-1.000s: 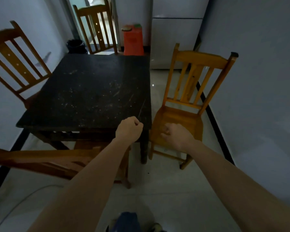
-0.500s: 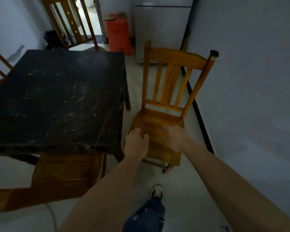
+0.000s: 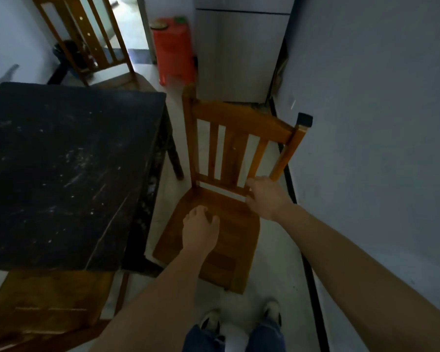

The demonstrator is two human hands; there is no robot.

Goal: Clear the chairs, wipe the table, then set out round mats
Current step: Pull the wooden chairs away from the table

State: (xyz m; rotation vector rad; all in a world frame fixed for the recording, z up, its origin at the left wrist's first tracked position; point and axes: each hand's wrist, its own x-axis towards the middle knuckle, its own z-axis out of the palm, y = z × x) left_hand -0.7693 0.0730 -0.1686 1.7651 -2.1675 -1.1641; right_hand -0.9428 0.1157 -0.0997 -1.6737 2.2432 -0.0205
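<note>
A wooden slat-back chair (image 3: 239, 120) stands between the black table (image 3: 61, 161) and the right wall, its seat bare. My right hand (image 3: 267, 196) is at the rear right corner of the seat, with fingers above and thumb below the lower back rail, gripping it. My left hand (image 3: 201, 229) hovers over the middle of the seat with its fingers curled and nothing in it. The scuffed tabletop carries pale specks and streaks. No mats or cloth are in view.
A second chair (image 3: 48, 301) is tucked under the table's near side and a third chair (image 3: 92, 34) stands at the far side. A red plastic stool (image 3: 174, 49), a white cabinet (image 3: 239, 54) and a dark bin (image 3: 66, 54) lie beyond. The wall is close on the right.
I have stepped right and closer to the chair. My right hand moved from the seat's front to the lower back rail, and my left hand moved from the table corner over the seat.
</note>
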